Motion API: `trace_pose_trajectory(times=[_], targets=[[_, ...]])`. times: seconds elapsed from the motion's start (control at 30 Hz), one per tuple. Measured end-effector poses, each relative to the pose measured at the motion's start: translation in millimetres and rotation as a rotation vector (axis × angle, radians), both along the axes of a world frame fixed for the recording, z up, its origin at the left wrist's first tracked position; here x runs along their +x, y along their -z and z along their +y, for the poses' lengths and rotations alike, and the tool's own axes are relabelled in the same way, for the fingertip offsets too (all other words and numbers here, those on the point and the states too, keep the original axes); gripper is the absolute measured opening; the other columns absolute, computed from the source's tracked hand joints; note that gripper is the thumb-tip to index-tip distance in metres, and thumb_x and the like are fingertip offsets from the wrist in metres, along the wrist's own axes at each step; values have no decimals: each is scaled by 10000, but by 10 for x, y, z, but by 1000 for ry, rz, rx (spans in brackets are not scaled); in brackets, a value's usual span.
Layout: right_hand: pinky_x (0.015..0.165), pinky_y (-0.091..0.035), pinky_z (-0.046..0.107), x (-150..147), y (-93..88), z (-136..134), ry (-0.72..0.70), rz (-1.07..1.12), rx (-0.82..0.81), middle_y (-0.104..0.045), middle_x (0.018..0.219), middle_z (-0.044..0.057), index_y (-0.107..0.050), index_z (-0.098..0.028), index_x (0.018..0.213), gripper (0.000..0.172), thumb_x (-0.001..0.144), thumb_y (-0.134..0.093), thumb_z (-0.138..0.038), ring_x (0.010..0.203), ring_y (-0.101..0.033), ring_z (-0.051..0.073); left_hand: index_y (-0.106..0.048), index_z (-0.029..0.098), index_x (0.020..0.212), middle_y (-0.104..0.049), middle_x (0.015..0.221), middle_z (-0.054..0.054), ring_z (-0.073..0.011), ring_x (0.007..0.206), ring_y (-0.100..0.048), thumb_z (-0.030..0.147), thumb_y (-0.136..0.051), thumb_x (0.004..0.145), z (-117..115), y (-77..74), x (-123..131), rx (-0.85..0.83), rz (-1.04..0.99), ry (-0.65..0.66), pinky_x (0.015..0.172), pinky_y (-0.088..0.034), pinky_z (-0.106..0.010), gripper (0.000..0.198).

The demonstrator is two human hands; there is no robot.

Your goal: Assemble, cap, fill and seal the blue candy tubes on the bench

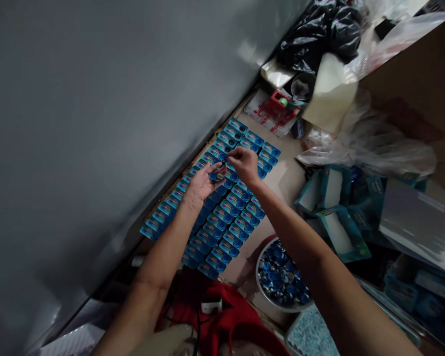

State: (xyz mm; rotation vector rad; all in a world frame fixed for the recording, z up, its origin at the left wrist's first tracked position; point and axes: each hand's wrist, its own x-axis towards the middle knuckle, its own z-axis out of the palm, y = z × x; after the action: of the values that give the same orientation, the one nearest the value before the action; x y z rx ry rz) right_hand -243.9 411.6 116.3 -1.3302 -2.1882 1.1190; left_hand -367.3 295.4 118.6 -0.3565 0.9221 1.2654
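Note:
My left hand (203, 184) is turned palm up over rows of blue cards, its fingers partly curled around a few small blue and silver discs (214, 176). Just to the right, my right hand (244, 164) is closed in a pinch above the cards; whatever sits between its fingertips is too small to make out. The blue blister cards (222, 217) lie in overlapping columns on the table, each with a round hollow at one end. Dark round pieces show in some cards at the far end. A round bowl (258, 277) full of blue and silver discs stands near my right forearm.
A grey wall (96, 99) borders the table on the left. At the far end are a red tape dispenser (278, 106) and black plastic bags (319, 34). Scissors (308, 169), open blue boxes (343, 232) and clear plastic bags (389, 148) lie on the right.

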Motion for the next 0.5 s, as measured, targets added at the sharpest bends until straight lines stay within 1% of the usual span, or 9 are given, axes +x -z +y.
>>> trace_pose_trajectory(times=[0.03, 0.1, 0.2, 0.27, 0.33, 0.4, 0.47, 0.5], targets=[[773, -498, 294, -16, 19, 108, 50, -47, 30, -761, 879, 43, -787, -185, 903, 179, 812, -639, -225, 828, -685, 199, -723, 119, 1130, -790, 972, -118, -199, 900, -764, 377, -431, 1078, 5, -5, -10, 17, 17, -9, 951, -609, -387, 393], [818, -507, 315, -87, 51, 324, 68, -173, 85, -775, 898, 55, -786, -184, 864, 141, 774, -679, -201, 877, -703, 221, -720, 121, 1186, -792, 1038, -125, -214, 968, -764, 379, -439, 1074, 35, -18, -33, 39, 40, -36, 987, -592, -404, 397], [860, -518, 347, -249, 92, 582, -13, -384, 110, -784, 957, 74, -784, -198, 848, 130, 748, -710, -162, 963, -713, 262, -707, 129, 1252, -786, 1104, -134, -231, 1037, -757, 400, -466, 1064, 116, -30, -71, 63, 39, -61, 1016, -573, -413, 409], [860, -526, 373, -353, 125, 710, -56, -520, 97, -779, 997, 90, -778, -204, 865, 140, 733, -754, -168, 998, -711, 292, -706, 136, 1261, -785, 1105, -129, -223, 1036, -756, 397, -469, 1065, 179, -20, -101, 84, 23, -81, 997, -579, -388, 403], [861, -529, 398, -433, 166, 823, -96, -624, 58, -768, 1009, 109, -764, -193, 858, 169, 701, -825, -204, 1007, -709, 313, -713, 135, 1242, -786, 1062, -121, -198, 959, -760, 387, -471, 1068, 235, 5, -133, 98, -8, -99, 906, -603, -328, 390], [859, -528, 417, -483, 203, 922, -119, -659, 19, -755, 987, 116, -739, -182, 813, 210, 662, -878, -228, 1001, -705, 320, -726, 121, 1181, -772, 940, -103, -146, 794, -733, 371, -482, 1068, 273, 30, -160, 92, -55, -129, 727, -592, -233, 367], [848, -526, 426, -502, 213, 974, -105, -638, 10, -744, 954, 109, -708, -189, 769, 223, 644, -889, -219, 990, -700, 324, -730, 112, 1088, -701, 767, -54, -85, 615, -635, 327, -486, 1070, 284, 33, -172, 79, -117, -179, 545, -498, -150, 326], [842, -525, 427, -497, 203, 970, -88, -622, 12, -742, 941, 103, -696, -197, 760, 226, 636, -884, -198, 984, -697, 326, -724, 111, 1041, -644, 699, -25, -63, 556, -576, 292, -478, 1071, 278, 23, -172, 76, -147, -208, 486, -444, -127, 306]])
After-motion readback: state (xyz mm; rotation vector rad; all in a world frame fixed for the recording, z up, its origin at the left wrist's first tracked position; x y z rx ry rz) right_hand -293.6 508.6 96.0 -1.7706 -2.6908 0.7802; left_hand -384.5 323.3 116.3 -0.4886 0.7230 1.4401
